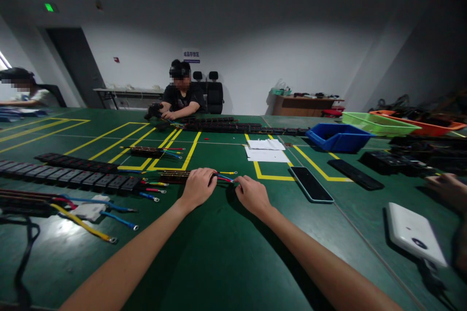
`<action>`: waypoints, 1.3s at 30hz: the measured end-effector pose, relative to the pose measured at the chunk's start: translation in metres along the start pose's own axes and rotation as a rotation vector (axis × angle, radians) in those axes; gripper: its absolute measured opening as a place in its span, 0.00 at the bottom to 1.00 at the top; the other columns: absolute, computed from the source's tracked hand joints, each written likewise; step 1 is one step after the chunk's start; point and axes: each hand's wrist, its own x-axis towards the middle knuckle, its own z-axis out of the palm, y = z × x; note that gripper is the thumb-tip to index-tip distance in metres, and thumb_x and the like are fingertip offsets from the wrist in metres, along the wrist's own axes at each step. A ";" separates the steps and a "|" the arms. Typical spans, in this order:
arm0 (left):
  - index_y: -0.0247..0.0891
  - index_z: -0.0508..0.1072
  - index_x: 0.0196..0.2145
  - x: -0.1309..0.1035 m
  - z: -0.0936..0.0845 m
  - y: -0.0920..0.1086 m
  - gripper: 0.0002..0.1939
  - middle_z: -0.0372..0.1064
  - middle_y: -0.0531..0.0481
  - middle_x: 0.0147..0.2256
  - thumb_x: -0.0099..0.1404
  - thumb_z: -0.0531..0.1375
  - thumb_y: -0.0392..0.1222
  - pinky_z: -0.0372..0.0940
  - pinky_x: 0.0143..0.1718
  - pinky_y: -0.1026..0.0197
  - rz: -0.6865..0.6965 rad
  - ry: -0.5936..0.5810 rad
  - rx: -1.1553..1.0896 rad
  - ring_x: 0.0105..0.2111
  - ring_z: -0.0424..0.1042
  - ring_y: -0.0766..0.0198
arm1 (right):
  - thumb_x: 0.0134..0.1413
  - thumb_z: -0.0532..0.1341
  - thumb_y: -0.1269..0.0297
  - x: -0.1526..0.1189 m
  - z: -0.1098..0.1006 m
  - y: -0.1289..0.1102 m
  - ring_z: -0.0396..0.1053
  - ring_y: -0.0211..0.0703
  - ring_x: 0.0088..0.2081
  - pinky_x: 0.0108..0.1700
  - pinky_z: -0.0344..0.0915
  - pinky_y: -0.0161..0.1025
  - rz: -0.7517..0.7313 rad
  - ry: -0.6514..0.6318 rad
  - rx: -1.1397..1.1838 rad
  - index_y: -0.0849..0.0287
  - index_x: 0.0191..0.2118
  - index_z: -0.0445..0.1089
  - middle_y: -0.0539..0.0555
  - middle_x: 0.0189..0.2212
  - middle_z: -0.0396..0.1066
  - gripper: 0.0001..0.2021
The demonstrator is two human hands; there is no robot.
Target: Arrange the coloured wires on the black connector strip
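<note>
In the head view my left hand (pixel 197 187) is closed over the right end of a short black strip (pixel 174 177) that lies on the green table (pixel 204 262). Red, blue and yellow wires come out of the strip beyond my fingers. My right hand (pixel 252 196) pinches the tip of the blue wire (pixel 226 179), and its fingertips hide the wire's end. Just behind my hands, the yellow wire (pixel 226 172) runs free to a ring terminal.
Long black socket strips (pixel 73 175) with ring-ended wires lie on the left. To the right are a phone (pixel 311 184), a dark slab (pixel 355 174), a white device (pixel 414 233) and a blue bin (pixel 339 138). Another person's hand (pixel 447 187) is at far right; a co-worker (pixel 182 92) sits opposite.
</note>
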 end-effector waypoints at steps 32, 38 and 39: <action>0.37 0.74 0.47 0.000 0.002 -0.001 0.13 0.76 0.45 0.45 0.74 0.52 0.43 0.64 0.51 0.51 -0.005 -0.011 0.014 0.46 0.72 0.56 | 0.64 0.53 0.65 0.003 0.005 0.002 0.74 0.44 0.38 0.35 0.60 0.37 0.053 0.012 -0.031 0.50 0.63 0.60 0.55 0.50 0.72 0.22; 0.37 0.74 0.47 0.000 0.002 -0.001 0.13 0.75 0.45 0.45 0.73 0.52 0.43 0.64 0.50 0.51 0.007 0.001 0.031 0.45 0.72 0.55 | 0.66 0.51 0.65 0.001 0.005 0.002 0.73 0.42 0.38 0.36 0.61 0.36 0.006 -0.004 -0.047 0.51 0.52 0.70 0.53 0.45 0.73 0.14; 0.37 0.74 0.47 0.000 0.002 -0.001 0.13 0.75 0.45 0.45 0.73 0.52 0.43 0.64 0.50 0.51 0.005 0.001 0.027 0.45 0.72 0.56 | 0.66 0.51 0.65 0.001 0.005 0.003 0.73 0.42 0.38 0.36 0.61 0.35 0.003 0.007 -0.042 0.51 0.52 0.70 0.53 0.45 0.73 0.15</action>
